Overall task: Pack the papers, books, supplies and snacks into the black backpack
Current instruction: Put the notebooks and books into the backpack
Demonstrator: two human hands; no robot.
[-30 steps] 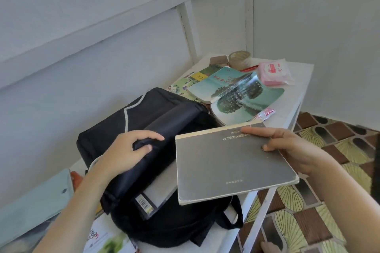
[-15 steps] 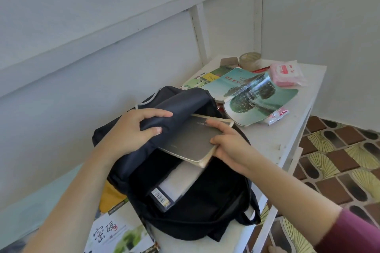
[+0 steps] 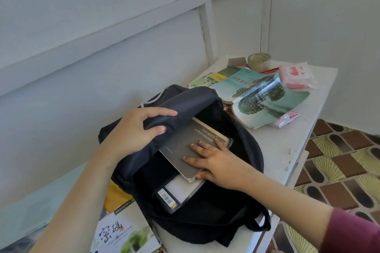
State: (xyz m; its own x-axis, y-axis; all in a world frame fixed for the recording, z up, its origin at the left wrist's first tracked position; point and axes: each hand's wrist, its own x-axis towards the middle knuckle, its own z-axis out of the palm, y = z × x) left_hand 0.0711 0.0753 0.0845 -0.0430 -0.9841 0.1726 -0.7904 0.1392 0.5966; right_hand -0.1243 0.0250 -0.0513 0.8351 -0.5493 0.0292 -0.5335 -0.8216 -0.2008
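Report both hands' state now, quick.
Left hand: closed, grips the black backpack flap.
Right hand: closed on grey book, pinching its lower edge.

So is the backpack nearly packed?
Not yet. Done: a white barcoded book lies inside the black backpack. In hand: the right hand holds a grey book halfway in, while the left hand grips the flap open. Left: green books, a pink packet, a tape roll and a small red-and-white packet wait on the table.

White table (image 3: 277, 150) — black backpack (image 3: 216, 224), books (image 3: 267, 107), tape (image 3: 259, 60) (far corner)
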